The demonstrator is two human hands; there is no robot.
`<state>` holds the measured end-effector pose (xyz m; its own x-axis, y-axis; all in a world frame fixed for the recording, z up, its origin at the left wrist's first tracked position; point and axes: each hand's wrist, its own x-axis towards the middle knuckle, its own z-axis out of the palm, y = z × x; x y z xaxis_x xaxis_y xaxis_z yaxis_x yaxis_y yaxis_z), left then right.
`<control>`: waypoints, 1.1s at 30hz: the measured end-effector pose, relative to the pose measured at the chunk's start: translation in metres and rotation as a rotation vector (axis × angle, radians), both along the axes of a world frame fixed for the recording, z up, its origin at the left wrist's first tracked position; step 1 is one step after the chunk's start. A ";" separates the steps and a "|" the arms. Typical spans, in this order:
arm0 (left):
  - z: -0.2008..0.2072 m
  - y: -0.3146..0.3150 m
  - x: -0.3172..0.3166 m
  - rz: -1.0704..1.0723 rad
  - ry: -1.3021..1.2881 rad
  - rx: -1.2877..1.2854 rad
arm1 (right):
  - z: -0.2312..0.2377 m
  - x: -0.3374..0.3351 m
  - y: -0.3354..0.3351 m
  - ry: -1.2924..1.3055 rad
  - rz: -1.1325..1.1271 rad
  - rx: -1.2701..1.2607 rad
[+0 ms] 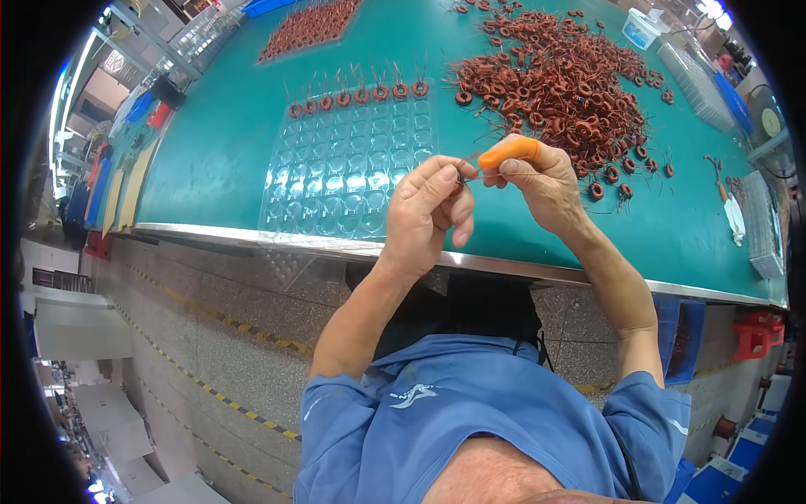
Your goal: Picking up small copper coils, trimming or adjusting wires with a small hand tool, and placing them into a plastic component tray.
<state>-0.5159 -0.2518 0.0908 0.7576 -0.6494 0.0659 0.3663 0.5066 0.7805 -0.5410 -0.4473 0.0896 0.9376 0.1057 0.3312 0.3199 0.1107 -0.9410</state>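
Clock directions taken from where the hands meet.

- Bench (206, 143): green top, pale front edge at 6 o'clock, left edge at 9. A wide strip of bare green runs between left edge and tray.
- Back tray (311, 31): 10 to 11 o'clock, packed with coils.
- Tray (336, 155): clear, 9 o'clock, near side at the front edge. Top row carries eight coils (361, 96), wires up; clear cups show below.
- Left hand (426, 206): just beside the tray's right edge. Grip closed, thumb to forefinger, on one coil (461, 179), mostly hidden.
- Right hand (546, 181): thumb near the orange-capped finger, beside that coil's wires (472, 157); cannot tell whether the grip is fully closed or has hold of them.
- Heap (554, 80): coils, 1 o'clock, loose ones along its near edge. Bare green runs from there to the front edge.
- Tub (641, 32): 2 o'clock.
- Tool (729, 202): 3 o'clock.
- Tray stack (764, 227): 3 o'clock, along the bench's right edge.
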 end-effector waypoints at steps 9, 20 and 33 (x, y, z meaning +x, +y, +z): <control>0.001 -0.001 0.010 0.210 -0.250 0.177 | 0.002 0.001 -0.008 0.309 -0.099 -0.069; 0.001 -0.008 0.023 0.312 -1.126 0.752 | 0.007 0.000 0.000 0.334 0.004 0.044; 0.040 0.007 0.038 -0.094 -1.526 0.863 | 0.004 0.004 -0.010 0.668 0.187 0.189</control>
